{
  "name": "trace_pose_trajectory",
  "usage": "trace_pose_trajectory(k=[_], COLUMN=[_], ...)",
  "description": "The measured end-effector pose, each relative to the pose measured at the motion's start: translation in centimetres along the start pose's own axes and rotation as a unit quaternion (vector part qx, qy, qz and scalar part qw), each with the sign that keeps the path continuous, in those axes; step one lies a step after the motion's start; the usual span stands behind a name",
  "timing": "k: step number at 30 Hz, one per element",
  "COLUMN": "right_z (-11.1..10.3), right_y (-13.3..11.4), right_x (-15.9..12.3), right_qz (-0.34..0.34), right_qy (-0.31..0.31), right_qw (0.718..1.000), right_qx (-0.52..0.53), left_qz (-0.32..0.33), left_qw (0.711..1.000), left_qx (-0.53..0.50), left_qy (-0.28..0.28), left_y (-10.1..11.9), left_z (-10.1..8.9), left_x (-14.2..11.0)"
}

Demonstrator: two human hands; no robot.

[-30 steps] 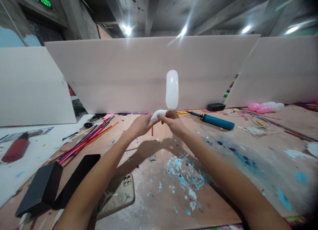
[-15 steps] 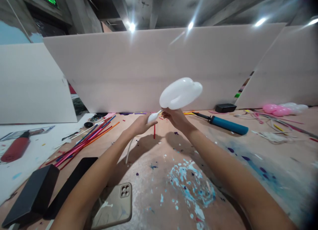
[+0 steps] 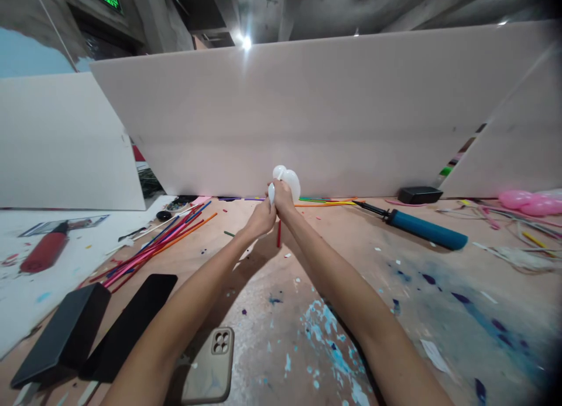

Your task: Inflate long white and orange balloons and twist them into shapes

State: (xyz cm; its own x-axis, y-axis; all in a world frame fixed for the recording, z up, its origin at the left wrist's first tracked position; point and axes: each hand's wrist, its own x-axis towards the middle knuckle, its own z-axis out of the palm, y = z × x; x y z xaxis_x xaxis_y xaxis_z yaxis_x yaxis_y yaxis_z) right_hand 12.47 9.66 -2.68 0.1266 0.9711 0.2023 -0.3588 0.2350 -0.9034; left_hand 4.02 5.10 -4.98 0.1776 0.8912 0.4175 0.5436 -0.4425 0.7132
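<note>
A white modelling balloon (image 3: 291, 183), bent into rounded lobes, is held up in front of the white board, above the far part of the table. My right hand (image 3: 283, 196) is closed around it, with lobes bulging out above and beyond the fingers. Close against it, my left hand (image 3: 262, 216) is closed on a small white inflated piece (image 3: 271, 193) of the balloon. Both hands touch or nearly touch, and they hide the part of the balloon between them.
A blue hand pump (image 3: 424, 227) lies to the right, near a black box (image 3: 420, 195). Pink balloons (image 3: 529, 202) sit at far right. Long uninflated balloons (image 3: 153, 248) are bundled on the left, behind black blocks (image 3: 65, 330). A phone (image 3: 206, 365) lies near my left forearm.
My hands have come together. The balloon has turned, so its large white loop now shows as smaller lobes behind my right hand. The view has shifted slightly.
</note>
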Motion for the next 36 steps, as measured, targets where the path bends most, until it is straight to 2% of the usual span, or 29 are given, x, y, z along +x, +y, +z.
trace_pose_trajectory(k=[7,10,14,18,23,28,36], right_z=[0.3,0.2,0.5,1.1,1.4,0.8,0.1], right_y=[0.6,0.4,-0.1,-0.5,-1.0,-1.6,-0.3], right_x=[-1.0,-1.4,-2.0,-3.0,-4.6,-5.0,-4.6], right_qz=[-0.019,-0.017,-0.012,0.026,0.061,0.039,0.021], right_qy=[0.042,0.043,0.050,0.059,0.050,0.054,0.057], right_qw=[0.999,0.999,0.998,0.996,0.994,0.996,0.998], right_qx=[0.013,0.015,0.033,0.067,0.075,0.063,0.027], left_qz=[-0.012,-0.025,-0.057,-0.080,-0.065,-0.032,-0.030], left_qw=[1.000,0.999,0.988,0.979,0.989,0.997,0.998], left_qx=[0.007,-0.037,-0.123,-0.156,-0.110,-0.048,0.013], left_qy=[-0.010,-0.025,-0.079,-0.101,-0.075,-0.047,-0.056], left_y=[0.4,0.5,0.4,0.3,0.8,1.6,1.0], left_z=[0.6,0.3,-0.1,-0.5,-0.7,-0.2,0.6], left_x=[-0.9,-1.5,-2.9,-4.1,-4.7,-4.8,-4.7])
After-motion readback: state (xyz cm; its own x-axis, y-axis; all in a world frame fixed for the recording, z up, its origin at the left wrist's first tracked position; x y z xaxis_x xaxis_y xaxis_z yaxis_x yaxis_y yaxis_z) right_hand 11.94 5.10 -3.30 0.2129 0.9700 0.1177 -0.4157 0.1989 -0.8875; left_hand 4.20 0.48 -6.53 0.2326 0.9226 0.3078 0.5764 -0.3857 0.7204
